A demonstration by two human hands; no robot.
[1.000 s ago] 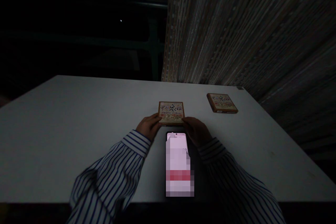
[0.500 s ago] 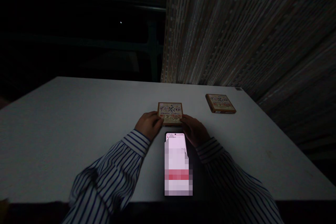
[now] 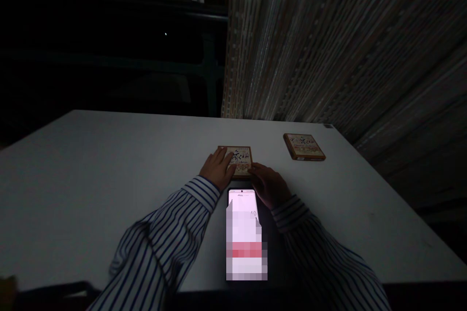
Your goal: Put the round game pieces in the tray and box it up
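A flat Chinese chess box [image 3: 241,159] with a printed lid lies on the white table in front of me. My left hand [image 3: 219,169] rests over its left part, fingers stretched out across the lid and covering some of the lettering. At the near right corner, my right hand [image 3: 270,185] has its fingers bent and closed against the box's edge. Just below the box, between my forearms, lies a phone [image 3: 243,233] with a lit screen, partly blurred out.
A second box [image 3: 304,146] of the same kind lies toward the back right of the white table [image 3: 91,180]. Behind the table hangs a striped curtain [image 3: 292,39]. A dark strap-like thing [image 3: 58,290] shows at the near left edge. The room is dim.
My left hand has moved from the box's left edge onto its lid, with the fingers stretched out. My right hand stays at the right corner. The view has shifted slightly.
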